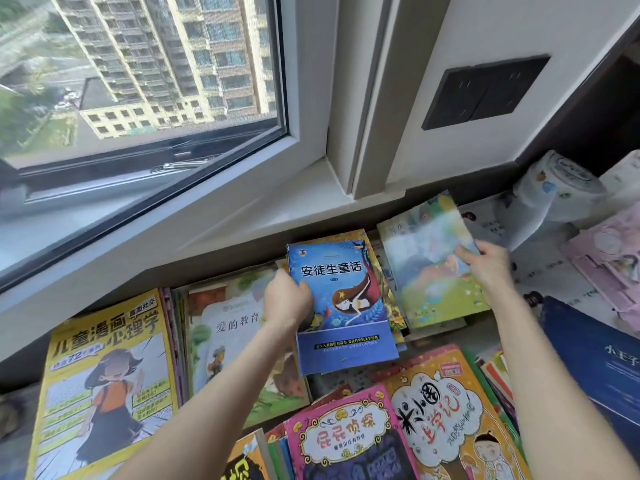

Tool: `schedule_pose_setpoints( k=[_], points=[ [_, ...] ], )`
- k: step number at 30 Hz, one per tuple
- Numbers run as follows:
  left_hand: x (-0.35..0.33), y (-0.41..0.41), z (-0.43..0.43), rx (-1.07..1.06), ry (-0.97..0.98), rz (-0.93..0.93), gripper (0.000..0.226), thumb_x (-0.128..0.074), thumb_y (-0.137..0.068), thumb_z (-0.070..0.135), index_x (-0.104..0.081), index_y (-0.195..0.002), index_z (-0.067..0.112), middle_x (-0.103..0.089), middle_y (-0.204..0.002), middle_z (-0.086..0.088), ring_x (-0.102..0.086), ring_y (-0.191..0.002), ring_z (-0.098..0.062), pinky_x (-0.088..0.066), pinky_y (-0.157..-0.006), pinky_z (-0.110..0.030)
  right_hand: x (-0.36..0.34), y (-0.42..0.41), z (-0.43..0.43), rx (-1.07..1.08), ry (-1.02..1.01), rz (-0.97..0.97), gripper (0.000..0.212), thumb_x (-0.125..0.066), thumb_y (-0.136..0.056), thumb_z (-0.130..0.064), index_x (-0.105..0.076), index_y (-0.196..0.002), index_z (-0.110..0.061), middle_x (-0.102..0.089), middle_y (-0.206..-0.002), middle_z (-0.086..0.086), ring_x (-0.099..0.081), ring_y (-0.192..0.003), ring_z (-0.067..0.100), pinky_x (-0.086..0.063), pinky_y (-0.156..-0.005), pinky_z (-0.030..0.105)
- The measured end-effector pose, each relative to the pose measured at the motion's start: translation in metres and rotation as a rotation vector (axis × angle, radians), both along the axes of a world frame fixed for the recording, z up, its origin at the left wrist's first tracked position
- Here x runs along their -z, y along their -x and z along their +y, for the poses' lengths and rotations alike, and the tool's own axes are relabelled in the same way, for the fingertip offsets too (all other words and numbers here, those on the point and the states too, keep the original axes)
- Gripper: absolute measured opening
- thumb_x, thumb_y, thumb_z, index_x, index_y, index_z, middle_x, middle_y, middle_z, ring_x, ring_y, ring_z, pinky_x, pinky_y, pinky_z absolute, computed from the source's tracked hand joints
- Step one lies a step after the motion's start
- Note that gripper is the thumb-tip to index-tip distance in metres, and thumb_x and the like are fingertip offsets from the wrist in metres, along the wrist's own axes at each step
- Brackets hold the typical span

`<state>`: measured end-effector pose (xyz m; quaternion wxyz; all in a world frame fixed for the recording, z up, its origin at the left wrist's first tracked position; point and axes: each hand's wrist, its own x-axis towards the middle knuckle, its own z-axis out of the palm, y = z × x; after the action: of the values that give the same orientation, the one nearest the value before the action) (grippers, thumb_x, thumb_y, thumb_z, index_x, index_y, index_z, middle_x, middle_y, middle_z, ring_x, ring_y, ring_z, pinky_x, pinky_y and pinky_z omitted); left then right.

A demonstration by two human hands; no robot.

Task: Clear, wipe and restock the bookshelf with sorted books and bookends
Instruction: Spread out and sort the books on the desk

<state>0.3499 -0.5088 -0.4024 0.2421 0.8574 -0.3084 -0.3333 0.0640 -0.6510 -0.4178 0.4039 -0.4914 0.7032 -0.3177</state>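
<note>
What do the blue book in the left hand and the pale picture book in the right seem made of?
Blue book: thin glossy card cover; its bottom edge looks frayed and bent. Pale picture book: likely softcover too, with a sheen, but blur leaves it open.

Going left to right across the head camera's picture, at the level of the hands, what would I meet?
yellow comic book, green picture book, left hand, blue book, pastel picture book, right hand, navy book
</note>
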Motion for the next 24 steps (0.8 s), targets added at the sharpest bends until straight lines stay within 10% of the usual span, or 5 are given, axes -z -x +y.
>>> schedule_pose_setpoints(
  k=[2, 10, 14, 19, 24],
  points=[
    [-0.003, -0.004, 0.003, 0.197, -0.132, -0.13, 0.017, -0.049, -0.091, 0.016, -0.058, -0.092, 0.001, -0.061, -0.091, -0.014, -0.058, -0.096, -0.034, -0.04, -0.07, -0.032, -0.01, -0.002, 0.004, -0.011, 0.036, -0.035, 0.02, -0.064, -0.091, -0.019, -0.068, -0.106, -0.006, -0.068, -0.1, 0.008, -0.062, -0.09, 0.026, -0.051, -0.077, 0.039],
    [-0.007, 0.012, 0.002, 0.068, -0.223, 0.4, 0.011, -0.043, -0.095, 0.005, -0.051, -0.091, -0.002, -0.053, -0.076, -0.016, -0.066, -0.09, -0.045, -0.057, -0.074, -0.052, 0.017, -0.027, 0.005, -0.199, -0.184, 0.184, 0.046, -0.06, -0.094, -0.023, -0.052, -0.132, 0.001, -0.059, -0.127, 0.015, -0.057, -0.111, 0.03, -0.045, -0.086, 0.036],
    [-0.002, 0.01, -0.001, 0.186, -0.258, 0.228, 0.019, -0.043, -0.093, 0.006, -0.049, -0.076, 0.001, -0.053, -0.072, -0.013, -0.064, -0.08, -0.036, -0.057, -0.078, -0.048, 0.025, -0.036, 0.014, -0.274, -0.191, 0.701, 0.053, -0.05, -0.097, -0.038, -0.041, -0.142, -0.012, -0.048, -0.137, 0.018, -0.047, -0.121, 0.038, -0.042, -0.094, 0.041],
    [-0.003, 0.009, 0.003, 0.317, -0.203, -0.158, 0.037, -0.048, -0.094, 0.026, -0.048, -0.121, 0.001, -0.057, -0.117, -0.019, -0.058, -0.103, -0.035, -0.046, -0.076, -0.036, -0.001, -0.013, 0.044, 0.001, -0.043, 0.776, 0.049, -0.056, -0.093, -0.033, -0.048, -0.136, -0.012, -0.049, -0.133, 0.02, -0.045, -0.12, 0.038, -0.039, -0.096, 0.043],
    [-0.027, 0.033, 0.009, 0.381, -0.029, -0.257, 0.052, -0.045, -0.097, 0.028, -0.033, -0.142, 0.006, -0.043, -0.137, -0.021, -0.046, -0.122, -0.037, -0.041, -0.094, -0.04, 0.004, 0.043, 0.105, 0.234, -0.397, 0.912, 0.105, -0.065, -0.07, -0.07, -0.02, -0.15, -0.021, -0.023, -0.153, 0.025, -0.021, -0.14, 0.044, -0.012, -0.111, 0.063]
  ],
)
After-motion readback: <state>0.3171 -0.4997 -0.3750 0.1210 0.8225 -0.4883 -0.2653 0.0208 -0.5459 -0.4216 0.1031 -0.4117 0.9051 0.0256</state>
